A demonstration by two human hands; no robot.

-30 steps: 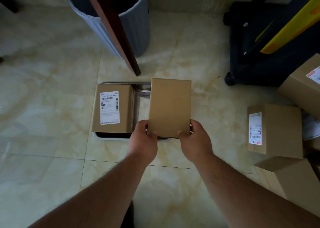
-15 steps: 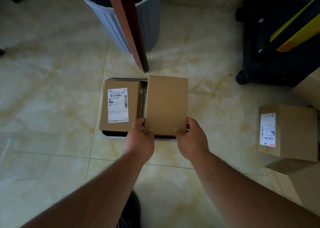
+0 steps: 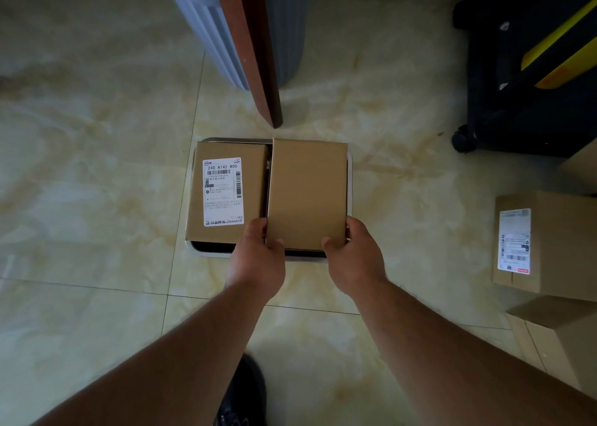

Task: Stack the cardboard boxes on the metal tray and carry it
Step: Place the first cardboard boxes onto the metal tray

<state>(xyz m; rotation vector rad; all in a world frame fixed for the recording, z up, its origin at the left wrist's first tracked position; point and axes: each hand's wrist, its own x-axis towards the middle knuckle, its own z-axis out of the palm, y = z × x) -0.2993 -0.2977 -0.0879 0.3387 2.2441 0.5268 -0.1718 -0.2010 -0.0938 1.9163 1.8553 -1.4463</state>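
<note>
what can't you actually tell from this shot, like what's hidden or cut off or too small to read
Head view only:
- Whether the plain box already rests on the metal tray: its underside is hidden by the box itself.
- Tray floor: covered by the plain box and the labelled box.
- Label's small print: too small to read beyond "240 A142 800".
- Fingertips of the left hand and right hand: tucked behind the box's sides.
- Bin and suitcase: cut off by the frame edges.

Both forearms are bare with no sleeves showing, and a dark shoe (image 3: 240,396) shows below.
</note>
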